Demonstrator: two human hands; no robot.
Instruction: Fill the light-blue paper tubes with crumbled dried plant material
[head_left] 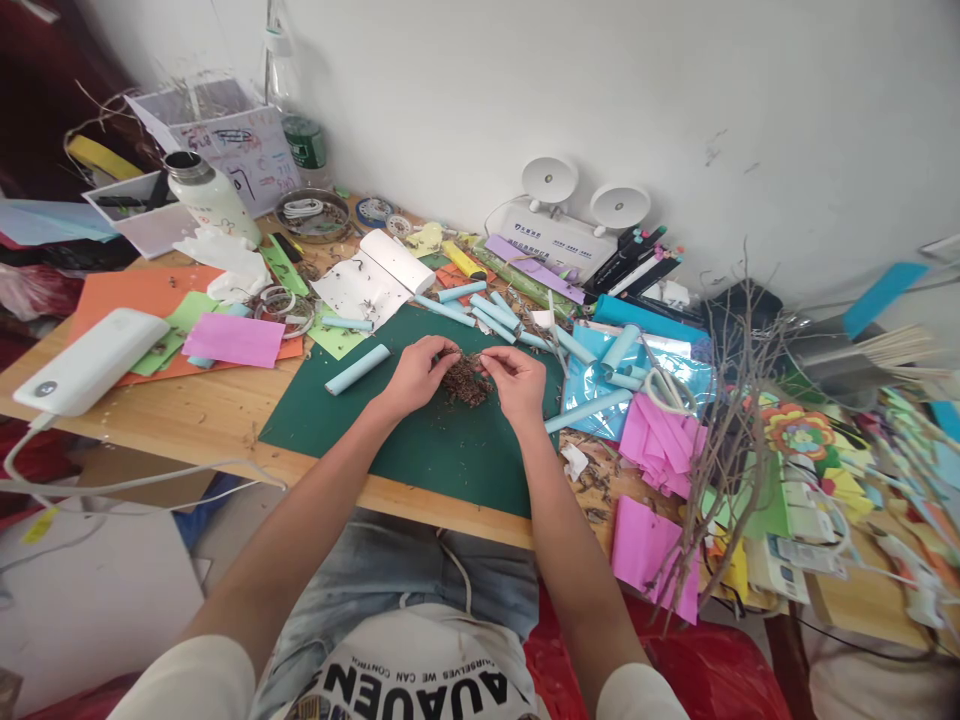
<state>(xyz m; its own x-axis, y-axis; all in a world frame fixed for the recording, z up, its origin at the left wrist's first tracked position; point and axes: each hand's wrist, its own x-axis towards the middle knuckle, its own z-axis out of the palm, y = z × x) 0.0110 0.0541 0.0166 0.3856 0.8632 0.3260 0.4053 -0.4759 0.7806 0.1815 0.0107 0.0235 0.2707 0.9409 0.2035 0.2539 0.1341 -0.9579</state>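
Observation:
A small heap of brown, crumbly dried plant bits (466, 386) lies on the dark green mat (420, 450). My left hand (420, 375) is closed in a pinch at the heap's upper left. From the other side my right hand (519, 382) pinches at its upper right edge. Brown bits show at the fingertips of both hands, though single pieces are too small to make out. Left of my left hand, a pale blue paper tube (358, 370) rests on the mat. More blue tubes (495, 322) are scattered just beyond the hands.
White scissors (670, 390), pink paper (660, 445) and dry twigs (739, 440) crowd the right. A white power bank (91, 362), orange paper (124, 300) and a bottle (212, 197) stand or lie left. Against the wall is a two-lamp emergency light (559, 240).

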